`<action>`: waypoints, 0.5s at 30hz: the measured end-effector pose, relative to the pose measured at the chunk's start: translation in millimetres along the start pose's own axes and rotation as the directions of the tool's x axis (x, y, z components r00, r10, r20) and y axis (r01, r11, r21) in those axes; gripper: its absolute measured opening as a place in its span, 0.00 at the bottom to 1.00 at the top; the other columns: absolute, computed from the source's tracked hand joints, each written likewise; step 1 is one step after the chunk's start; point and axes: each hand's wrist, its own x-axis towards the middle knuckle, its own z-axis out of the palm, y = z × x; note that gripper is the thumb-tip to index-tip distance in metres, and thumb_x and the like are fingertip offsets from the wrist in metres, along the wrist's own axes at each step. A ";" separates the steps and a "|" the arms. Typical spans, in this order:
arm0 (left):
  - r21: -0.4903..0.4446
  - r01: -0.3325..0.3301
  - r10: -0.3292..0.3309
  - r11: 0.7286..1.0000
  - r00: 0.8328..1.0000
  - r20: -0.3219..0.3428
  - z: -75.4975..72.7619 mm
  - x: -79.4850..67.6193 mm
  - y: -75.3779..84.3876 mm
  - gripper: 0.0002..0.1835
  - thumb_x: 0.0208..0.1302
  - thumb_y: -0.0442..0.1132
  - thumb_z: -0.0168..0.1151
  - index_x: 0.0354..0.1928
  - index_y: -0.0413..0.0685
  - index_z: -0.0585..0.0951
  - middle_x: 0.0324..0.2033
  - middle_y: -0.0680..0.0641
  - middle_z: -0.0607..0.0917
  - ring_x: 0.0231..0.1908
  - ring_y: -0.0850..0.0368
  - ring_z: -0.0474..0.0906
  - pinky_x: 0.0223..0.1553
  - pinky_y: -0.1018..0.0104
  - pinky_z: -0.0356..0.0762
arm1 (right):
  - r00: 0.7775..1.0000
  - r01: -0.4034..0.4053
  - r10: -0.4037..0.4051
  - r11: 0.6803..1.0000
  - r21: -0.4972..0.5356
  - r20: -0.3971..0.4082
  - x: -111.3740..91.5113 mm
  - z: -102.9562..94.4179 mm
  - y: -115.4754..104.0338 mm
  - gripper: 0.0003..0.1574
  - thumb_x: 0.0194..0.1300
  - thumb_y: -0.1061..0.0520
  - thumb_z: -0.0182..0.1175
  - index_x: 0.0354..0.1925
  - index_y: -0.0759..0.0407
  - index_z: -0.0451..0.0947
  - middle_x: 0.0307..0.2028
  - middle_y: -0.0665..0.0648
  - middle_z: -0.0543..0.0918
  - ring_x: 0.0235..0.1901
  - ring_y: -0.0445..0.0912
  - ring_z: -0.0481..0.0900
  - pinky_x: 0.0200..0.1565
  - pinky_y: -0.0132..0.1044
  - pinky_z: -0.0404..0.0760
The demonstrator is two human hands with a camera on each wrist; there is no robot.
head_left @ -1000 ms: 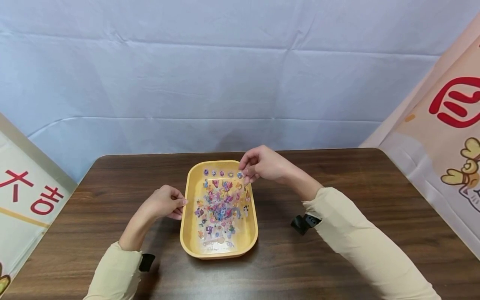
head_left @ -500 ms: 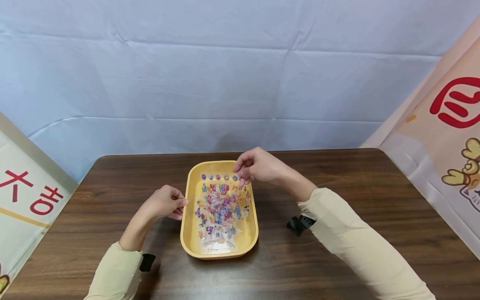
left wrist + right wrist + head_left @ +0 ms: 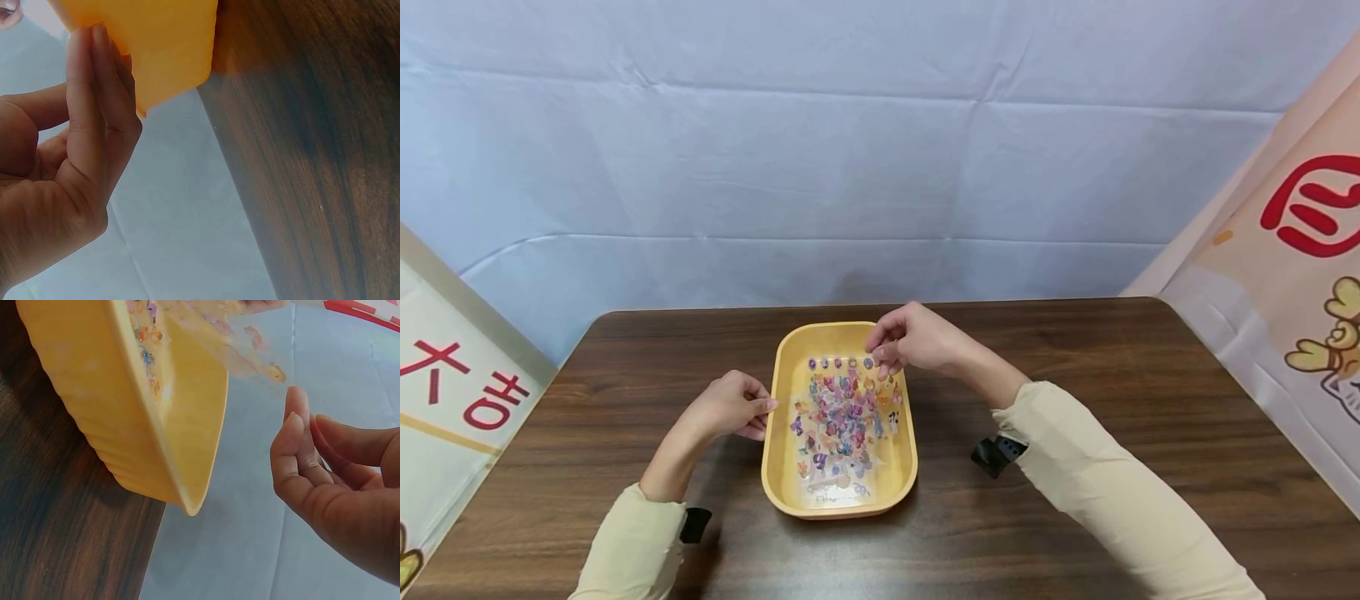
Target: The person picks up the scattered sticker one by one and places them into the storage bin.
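Observation:
A clear sheet printed with small colourful cartoon stickers (image 3: 853, 408) hangs over the yellow tray (image 3: 891, 487). My right hand (image 3: 917, 337) pinches it by its far right corner. In the right wrist view the transparent sheet (image 3: 253, 359) stands raised above the tray's rim, reaching to my fingertips. More stickers (image 3: 147, 356) show lower down inside the tray. My left hand (image 3: 730, 406) holds the tray's left side, thumb at the rim. In the left wrist view its straight fingers (image 3: 84, 100) lie against the tray's outer wall (image 3: 165, 50).
The tray stands on a dark wooden table (image 3: 1037, 517). Behind the table hangs a pale blue cloth (image 3: 820, 167). Printed banners with red characters flank it, one on the left (image 3: 460, 450) and one on the right (image 3: 1262, 308).
My right hand has moved slightly left and toward me, lowering the sheet. Its top row of round stickers now sits nearer the tray's middle. My left hand stays on the rim.

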 end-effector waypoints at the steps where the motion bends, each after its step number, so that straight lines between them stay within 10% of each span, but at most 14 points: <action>1: 0.002 -0.003 0.003 1.000 1.000 0.002 -0.2 -0.4 0.3 0.09 0.66 0.30 0.52 0.33 0.29 0.77 0.23 0.41 0.79 0.19 0.58 0.78 0.29 0.59 0.83 | 1.000 0.000 0.000 1.000 -0.001 -0.001 -0.1 0.0 0.6 0.08 0.62 0.74 0.51 0.39 0.78 0.74 0.28 0.65 0.79 0.25 0.50 0.80 0.39 0.52 0.81; 15: 0.008 -0.011 0.011 1.000 1.000 0.000 1.1 -2.1 0.9 0.09 0.65 0.30 0.53 0.33 0.28 0.77 0.22 0.41 0.78 0.18 0.58 0.78 0.28 0.59 0.83 | 1.000 -0.017 0.017 1.000 0.015 -0.009 -1.5 -3.3 7.3 0.06 0.62 0.73 0.52 0.38 0.76 0.75 0.28 0.64 0.78 0.27 0.53 0.82 0.39 0.52 0.81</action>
